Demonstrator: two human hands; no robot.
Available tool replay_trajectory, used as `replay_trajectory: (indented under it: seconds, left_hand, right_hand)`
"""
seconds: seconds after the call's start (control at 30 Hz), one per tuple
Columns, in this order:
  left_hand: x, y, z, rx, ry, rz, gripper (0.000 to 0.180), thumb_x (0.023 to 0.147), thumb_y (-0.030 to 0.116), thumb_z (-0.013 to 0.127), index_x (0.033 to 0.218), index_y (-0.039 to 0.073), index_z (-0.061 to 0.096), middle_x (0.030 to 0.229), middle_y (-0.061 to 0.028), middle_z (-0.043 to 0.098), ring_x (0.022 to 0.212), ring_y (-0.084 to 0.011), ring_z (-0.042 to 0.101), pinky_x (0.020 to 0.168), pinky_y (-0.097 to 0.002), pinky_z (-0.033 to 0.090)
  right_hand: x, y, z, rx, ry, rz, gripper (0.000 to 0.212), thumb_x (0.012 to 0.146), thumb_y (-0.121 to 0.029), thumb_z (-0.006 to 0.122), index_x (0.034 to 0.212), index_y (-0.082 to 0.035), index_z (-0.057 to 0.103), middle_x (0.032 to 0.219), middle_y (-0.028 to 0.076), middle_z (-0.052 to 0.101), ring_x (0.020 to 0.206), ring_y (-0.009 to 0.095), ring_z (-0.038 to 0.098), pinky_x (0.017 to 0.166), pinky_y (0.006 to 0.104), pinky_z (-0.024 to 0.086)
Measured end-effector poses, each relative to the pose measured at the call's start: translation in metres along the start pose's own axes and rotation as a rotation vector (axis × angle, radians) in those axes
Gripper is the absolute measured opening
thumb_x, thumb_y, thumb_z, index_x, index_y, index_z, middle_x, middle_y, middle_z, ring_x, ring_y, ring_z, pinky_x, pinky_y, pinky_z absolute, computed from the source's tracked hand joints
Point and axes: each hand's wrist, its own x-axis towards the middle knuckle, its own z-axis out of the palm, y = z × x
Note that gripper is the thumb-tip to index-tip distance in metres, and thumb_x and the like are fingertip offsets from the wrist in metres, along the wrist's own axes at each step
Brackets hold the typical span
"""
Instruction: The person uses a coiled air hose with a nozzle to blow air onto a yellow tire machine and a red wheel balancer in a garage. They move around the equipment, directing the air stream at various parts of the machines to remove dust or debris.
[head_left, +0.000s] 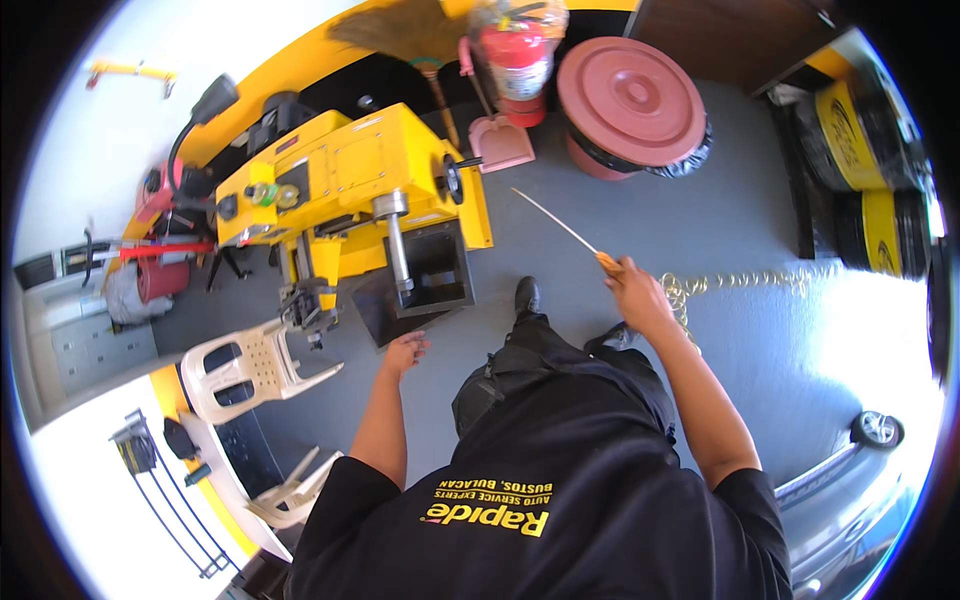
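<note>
My right hand [638,294] is closed around the orange handle of an air blow gun [560,226]. Its long thin nozzle points up and left, toward the yellow machine. From below this hand a coiled clear air hose [740,282] runs off to the right. My left hand [406,353] holds nothing, its fingers loosely apart, near the dark metal tray [378,312] beside the machine. The yellow machine [345,165], which looks like a brake lathe, has a steel spindle [399,250] sticking out above an open black bin [440,275] and a black handwheel [453,180].
White plastic chairs [262,372] stand at the left. Behind are a red fire extinguisher [516,70], a pink dustpan [502,143] and a lidded pink bin [632,95]. Yellow and black drums [862,135] line the right. A grey car [850,510] is at lower right.
</note>
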Motion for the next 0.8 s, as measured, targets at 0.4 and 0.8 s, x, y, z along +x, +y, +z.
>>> replay_trajectory:
  seconds: [0.4, 0.8]
  left_hand:
    - [-0.032, 0.131, 0.218, 0.333, -0.078, 0.093, 0.044, 0.094, 0.016, 0.054, 0.138, 0.013, 0.060, 0.113, 0.0010, 0.073, 0.090, -0.0121, 0.060, 0.080, -0.0328, 0.050]
    - [-0.061, 0.173, 0.452, 0.793, -0.212, -0.164, 0.040, 0.092, 0.019, 0.057, 0.132, 0.015, 0.064, 0.109, -0.0057, 0.071, 0.087, -0.0236, 0.066, 0.079, -0.0396, 0.055]
  right_hand:
    - [-0.174, 0.290, -0.052, 0.681, 0.485, 0.468, 0.038, 0.101, -0.025, 0.058, 0.131, -0.005, 0.046, 0.078, 0.014, 0.064, 0.058, 0.023, 0.062, 0.059, 0.0401, 0.051]
    - [-0.314, 0.624, -0.214, 0.711, 1.117, 0.827, 0.035, 0.103, -0.022, 0.056, 0.134, -0.011, 0.043, 0.090, 0.009, 0.067, 0.068, 0.018, 0.062, 0.061, 0.0350, 0.052]
